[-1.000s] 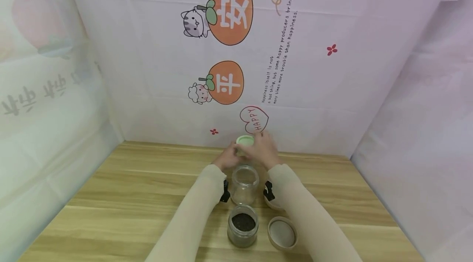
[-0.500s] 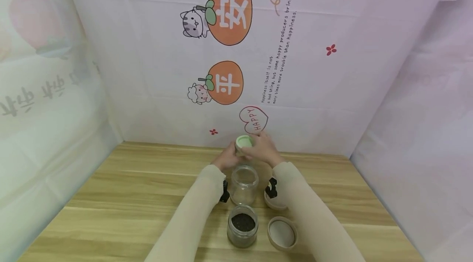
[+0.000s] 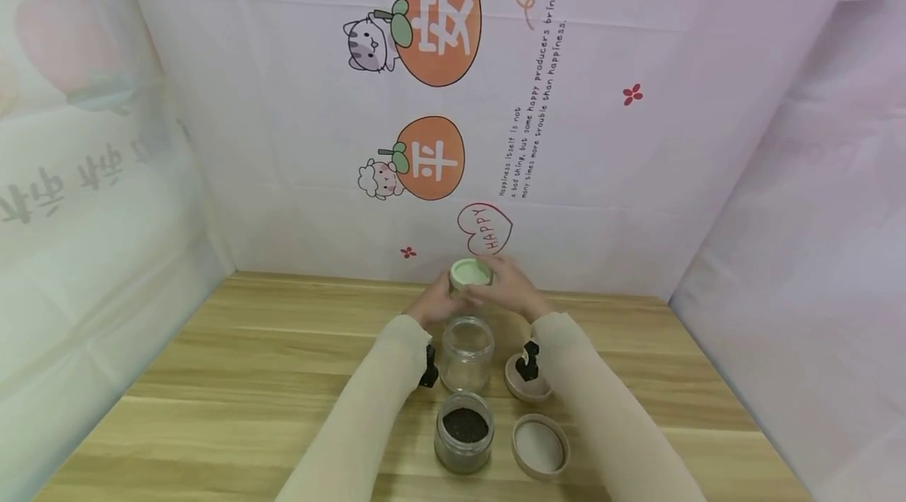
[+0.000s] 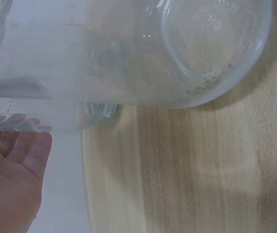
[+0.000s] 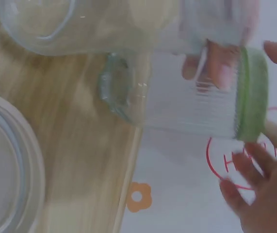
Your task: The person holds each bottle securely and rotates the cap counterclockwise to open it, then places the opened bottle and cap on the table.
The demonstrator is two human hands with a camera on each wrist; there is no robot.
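At the far edge of the table, my left hand holds a clear glass jar topped by a light green lid. In the left wrist view, the fingers of that hand lie along the jar's side. My right hand is at the lid, and in the right wrist view its thumb and fingers spread around the lid's edge. A wider open glass jar stands just in front of the hands, with a few dark specks at its bottom in the left wrist view.
Nearest me is a glass jar of dark granules, without a lid. Two beige round lids, a nearer one and a farther one, lie to the right of the jars. A printed white cloth hangs behind the wooden table.
My right wrist has swung outward to the right while the hand stays at the green lid, uncovering more of the farther beige lid. The left hand keeps nearly the same place.
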